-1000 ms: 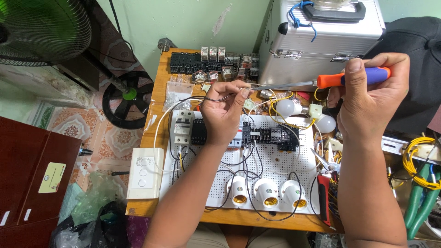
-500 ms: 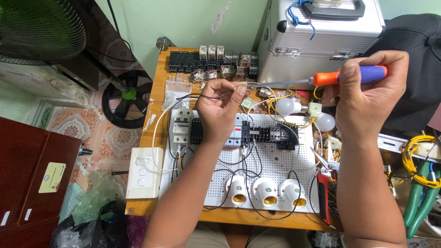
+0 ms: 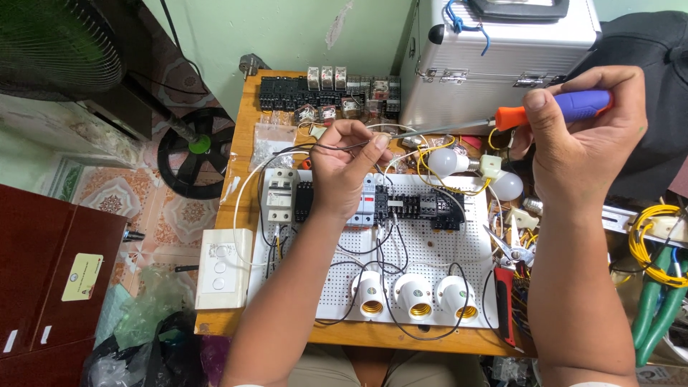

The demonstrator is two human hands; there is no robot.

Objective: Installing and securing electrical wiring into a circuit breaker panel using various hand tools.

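My left hand (image 3: 349, 166) is raised over the white perforated wiring board (image 3: 430, 261) and pinches a thin black wire (image 3: 301, 148) between thumb and fingers. My right hand (image 3: 584, 132) grips a screwdriver (image 3: 534, 115) with an orange and blue handle; its metal shaft points left, and the tip (image 3: 393, 134) meets the fingertips of my left hand. Below my hands, black and white breakers and relays (image 3: 412, 204) sit in a row on the board. Three white lamp sockets (image 3: 414, 295) stand along its near edge.
A silver metal case (image 3: 494, 54) stands at the back right. Black terminal blocks and small relays (image 3: 315, 93) lie at the table's far edge. Two white bulbs (image 3: 473, 172), pliers with red handles (image 3: 505, 287), a white switch box (image 3: 222, 269), yellow wire coils (image 3: 659, 244), and a floor fan (image 3: 193, 150) surround the board.
Both hands have stayed close together over the board; the screwdriver tip has come slightly nearer my left fingertips. The view has shifted a little.
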